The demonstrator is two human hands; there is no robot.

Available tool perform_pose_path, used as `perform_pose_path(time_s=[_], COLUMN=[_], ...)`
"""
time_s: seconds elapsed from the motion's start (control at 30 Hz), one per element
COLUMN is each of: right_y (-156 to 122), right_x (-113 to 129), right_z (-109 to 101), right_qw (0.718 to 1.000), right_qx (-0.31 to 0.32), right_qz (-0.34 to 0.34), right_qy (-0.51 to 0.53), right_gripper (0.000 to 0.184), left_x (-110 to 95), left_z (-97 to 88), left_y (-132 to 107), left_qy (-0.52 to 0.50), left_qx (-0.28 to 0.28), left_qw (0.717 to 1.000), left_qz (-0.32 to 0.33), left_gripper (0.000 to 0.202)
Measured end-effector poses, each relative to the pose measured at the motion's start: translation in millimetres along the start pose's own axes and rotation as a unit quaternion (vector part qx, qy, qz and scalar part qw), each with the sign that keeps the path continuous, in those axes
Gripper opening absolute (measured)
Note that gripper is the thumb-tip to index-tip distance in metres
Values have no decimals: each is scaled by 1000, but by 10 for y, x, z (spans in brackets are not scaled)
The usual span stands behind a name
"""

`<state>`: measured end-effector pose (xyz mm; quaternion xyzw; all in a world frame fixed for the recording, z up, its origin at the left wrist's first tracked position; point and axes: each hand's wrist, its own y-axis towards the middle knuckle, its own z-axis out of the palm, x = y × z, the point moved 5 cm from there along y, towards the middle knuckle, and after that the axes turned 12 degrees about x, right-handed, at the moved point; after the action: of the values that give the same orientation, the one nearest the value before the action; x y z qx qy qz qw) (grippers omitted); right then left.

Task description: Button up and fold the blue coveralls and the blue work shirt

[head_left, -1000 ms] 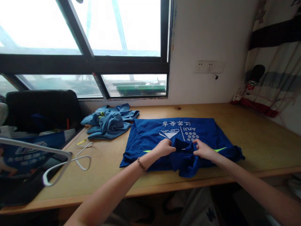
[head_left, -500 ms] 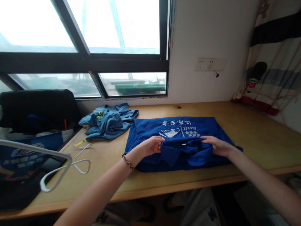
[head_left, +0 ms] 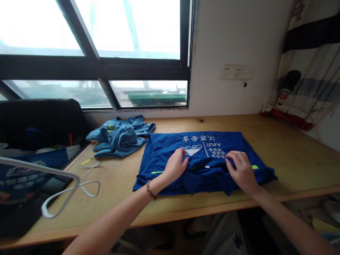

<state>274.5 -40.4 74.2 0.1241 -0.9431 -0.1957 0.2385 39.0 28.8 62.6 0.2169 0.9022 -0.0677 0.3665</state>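
Note:
A dark blue shirt (head_left: 164, 152) lies on the wooden desk, its back printed with white lettering and logos that appear upside down to me. The collar is turned toward me along the near side, with a small white label at its middle and yellow-green strips to either side. My left hand (head_left: 175, 165) hovers at the collar's left end, thumb apart from the curled fingers. Over the collar's right end is my right hand (head_left: 241, 170), fingers loosely bent and apart. Neither hand appears to pinch the cloth.
A crumpled lighter blue garment (head_left: 122, 136) sits at the desk's back left. White cable (head_left: 91, 182) loops beside it, and a white curved bar (head_left: 60, 173) crosses the left side. A black chair (head_left: 42, 120) stands at far left; a curtain (head_left: 305, 71) hangs at right.
Both hands have let go of the collar and risen slightly. The collar has settled flatter, and the label and yellow-green strips now show more clearly.

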Motion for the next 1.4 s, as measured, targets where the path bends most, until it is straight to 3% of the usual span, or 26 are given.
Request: perform_pose_path(time_s=[0.07, 0.17, 0.3, 0.37, 0.43, 0.57, 0.67, 0.73, 0.87, 0.97, 1.1, 1.2, 1.27, 1.4], right_y=[-49, -111, -220, -284, -312, -178, 17, 94, 91, 66, 50, -8, -55, -23], right_x=[421, 698, 598, 532, 533, 693, 632, 463, 98, 4, 45, 122, 195, 223], right_z=[110, 346, 645, 675, 603, 336, 297, 418, 716, 770, 710, 611, 533, 388], right_qw=[991, 973, 947, 932, 924, 930, 952, 955, 944, 940, 949, 965, 964, 936], right_qx=[82, 179, 312, 357, 377, 349, 282, 265, 292, 310, 283, 216, 193, 251], right_qz=[-95, -108, -72, -56, -46, -88, -118, -130, -134, -133, -132, -139, -164, -209], right_qy=[-49, -98, -39, 20, 52, 71, 24, -27, -71, -58, -36, -45, -75, -134], right_gripper=[19, 22, 21, 26, 28, 18, 24, 27, 41, 40, 38, 37, 39, 61], left_x=[-239, -312, -26, 114, 123, -285, -526, -485, -126, 20, -15, -45, -35, 96], left_z=[25, 234, 391, 399, 373, 263, 320, 399, 520, 539, 481, 389, 360, 380], left_y=[6, 124, 376, 437, 412, 123, -129, -202, -149, -111, -160, -238, -296, -323], left_qy=[107, 217, 276, 266, 257, 288, 306, 312, 281, 237, 218, 236, 255, 288], left_qx=[-3, 89, 141, 148, 136, 43, 69, 107, 161, 172, 161, 104, 75, 76], left_qw=[991, 968, 951, 952, 957, 945, 905, 886, 894, 904, 914, 931, 934, 937], left_qz=[83, 86, -4, -38, -26, 147, 289, 326, 308, 311, 302, 258, 238, 183], left_gripper=[22, 21, 16, 17, 19, 17, 19, 20, 32, 41, 43, 44, 60, 88])
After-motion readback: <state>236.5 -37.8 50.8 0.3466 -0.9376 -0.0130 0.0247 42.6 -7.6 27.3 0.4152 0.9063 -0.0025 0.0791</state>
